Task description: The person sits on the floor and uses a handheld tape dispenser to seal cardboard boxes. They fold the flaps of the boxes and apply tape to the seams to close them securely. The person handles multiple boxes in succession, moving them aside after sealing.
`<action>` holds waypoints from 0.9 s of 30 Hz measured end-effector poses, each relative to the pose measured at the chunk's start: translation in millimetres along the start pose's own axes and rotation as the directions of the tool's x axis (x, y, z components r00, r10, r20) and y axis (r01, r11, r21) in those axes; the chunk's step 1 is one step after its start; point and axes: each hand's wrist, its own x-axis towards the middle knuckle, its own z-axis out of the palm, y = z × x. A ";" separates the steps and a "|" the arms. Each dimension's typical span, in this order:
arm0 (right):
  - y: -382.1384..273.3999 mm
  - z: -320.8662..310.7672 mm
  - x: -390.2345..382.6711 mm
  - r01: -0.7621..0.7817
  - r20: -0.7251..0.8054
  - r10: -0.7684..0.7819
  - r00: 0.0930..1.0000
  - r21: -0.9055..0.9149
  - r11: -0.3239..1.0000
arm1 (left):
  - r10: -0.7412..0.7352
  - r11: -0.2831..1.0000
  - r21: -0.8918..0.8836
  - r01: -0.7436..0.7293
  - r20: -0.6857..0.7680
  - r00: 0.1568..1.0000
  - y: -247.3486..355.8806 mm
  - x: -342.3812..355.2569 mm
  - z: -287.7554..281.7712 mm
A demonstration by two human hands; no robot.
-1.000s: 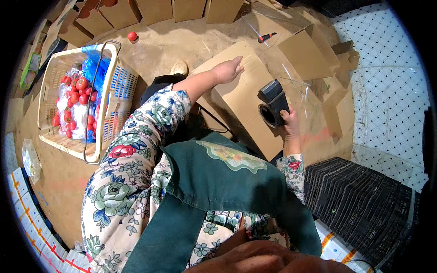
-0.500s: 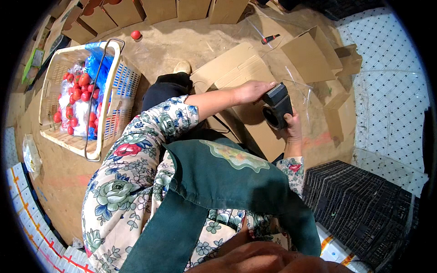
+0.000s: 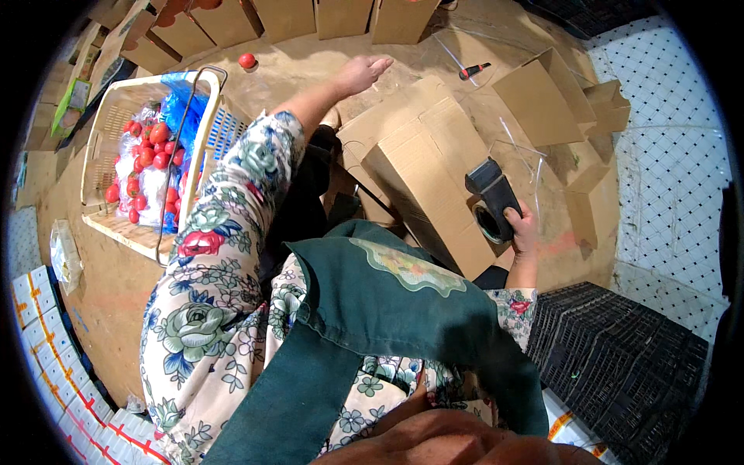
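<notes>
Overhead, the right hand [image 3: 523, 226] was clenched around a black tape dispenser [image 3: 493, 198], which rested against the right edge of the brown cardboard box [image 3: 422, 178] lying tilted on the floor in front of the person. Meanwhile the left hand [image 3: 360, 74] was stretched out with its fingers released and flat, holding nothing, hovering beyond the far corner of the box over the sandy floor; whether it touched the floor could not be told. To the left of that arm stood a pale plastic basket [image 3: 105, 143] with a wire handle, filled with red tomatoes [image 3: 147, 147] and a blue bag. A single tomato [image 3: 247, 60] lay loose on the floor just past the basket. Farther right, an opened empty carton [image 3: 542, 97] sat well apart from the held box, and a small red-handled cutter [image 3: 473, 71] lay near it. A stack of black crates [image 3: 620, 356] stood at the lower right.
</notes>
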 end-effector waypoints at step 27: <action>-13.8 24.5 3.8 -0.103 -0.032 0.101 0.994 -0.084 0.991 | -0.197 0.814 0.580 0.002 0.274 0.941 -154.2 4.5 142.8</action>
